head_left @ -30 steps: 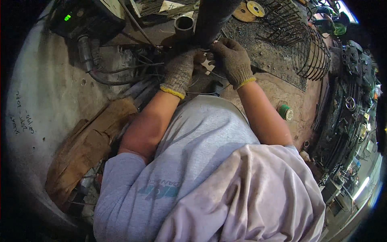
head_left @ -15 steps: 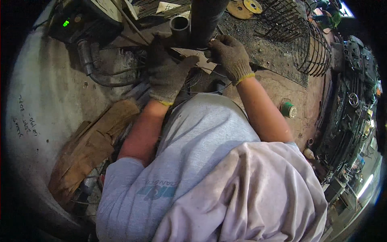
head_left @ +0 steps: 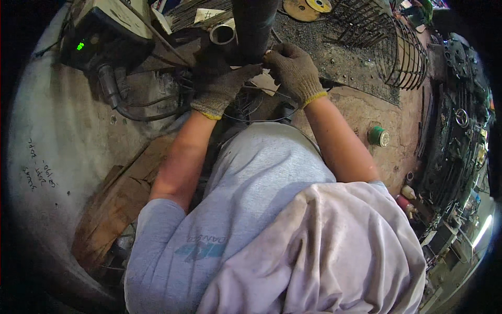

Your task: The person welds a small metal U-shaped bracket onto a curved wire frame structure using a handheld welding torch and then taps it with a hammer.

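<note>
My left hand, in a dark knit work glove, is beside a short open-ended metal pipe. Its thumb stretches to the right, apart from the other fingers, which reach up into shadow. A thick dark cylinder rises just right of the pipe. Against its lower right side, my gloved right hand has its fingers curled together in a pinch; what lies between the fingertips is too small to make out. Below and between the hands are a torn piece of cardboard and a loop of thin wire.
At the upper left stands a dark machine with a green lit display and thick cables. A wire cage and yellow discs lie at the upper right. A green spool sits right of my forearm, and brown cloth hangs lower left.
My left hand has shifted slightly, its thumb now higher and closer to my right hand. My right hand keeps its pinch beside the cylinder. The view has tilted a little.
</note>
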Motion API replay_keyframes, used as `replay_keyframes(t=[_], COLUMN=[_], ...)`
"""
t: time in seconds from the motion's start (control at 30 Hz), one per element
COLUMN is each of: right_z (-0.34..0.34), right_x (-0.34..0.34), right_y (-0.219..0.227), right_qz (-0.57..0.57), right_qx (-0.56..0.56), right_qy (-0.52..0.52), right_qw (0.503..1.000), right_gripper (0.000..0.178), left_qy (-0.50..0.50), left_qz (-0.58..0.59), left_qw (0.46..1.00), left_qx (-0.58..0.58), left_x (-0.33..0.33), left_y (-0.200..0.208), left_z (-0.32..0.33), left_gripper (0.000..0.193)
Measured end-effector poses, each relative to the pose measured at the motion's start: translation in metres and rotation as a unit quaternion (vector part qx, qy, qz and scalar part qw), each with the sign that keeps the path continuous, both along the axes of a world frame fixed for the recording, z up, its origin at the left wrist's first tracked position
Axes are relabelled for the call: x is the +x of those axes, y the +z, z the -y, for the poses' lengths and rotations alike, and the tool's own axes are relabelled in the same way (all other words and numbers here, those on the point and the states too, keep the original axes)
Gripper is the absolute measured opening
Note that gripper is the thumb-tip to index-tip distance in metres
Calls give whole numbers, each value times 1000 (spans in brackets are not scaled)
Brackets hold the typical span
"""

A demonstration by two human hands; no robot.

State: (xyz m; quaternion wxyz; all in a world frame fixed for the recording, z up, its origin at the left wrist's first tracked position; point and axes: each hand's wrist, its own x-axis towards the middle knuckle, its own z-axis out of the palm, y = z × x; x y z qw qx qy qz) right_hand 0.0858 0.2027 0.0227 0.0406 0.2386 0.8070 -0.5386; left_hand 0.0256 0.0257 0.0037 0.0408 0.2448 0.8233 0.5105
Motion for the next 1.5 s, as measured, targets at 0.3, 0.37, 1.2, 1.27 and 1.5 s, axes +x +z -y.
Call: replay_keyframes(t=[0.3,0.37,1.2,1.27,1.5], right_z=[-27,-8,3,-8,-20], right_x=[-16,-31,-83,-76,-23], right_y=[-15,-29,-13,-18,25], right_qz=[-265,-343,-244,-228,-105], right_qx=[-143,-176,-368,-324,-75], right_qy=[-140,-136,143,127,-57], right_qw=[943,913,886,909,990], right_gripper=[48,43,86,75,61], left_qy=[16,2,34,39,35], left_qz=[-16,-13,159,151,257], left_qw=[999,998,985,988,959], left_qx=[41,55,-50,-7,118], left_x=[-3,-3,6,5,11], left_y=[-13,-2,-11,14,1], left_z=[0,-7,-13,-20,-17], left_gripper=[54,53,59,50,37])
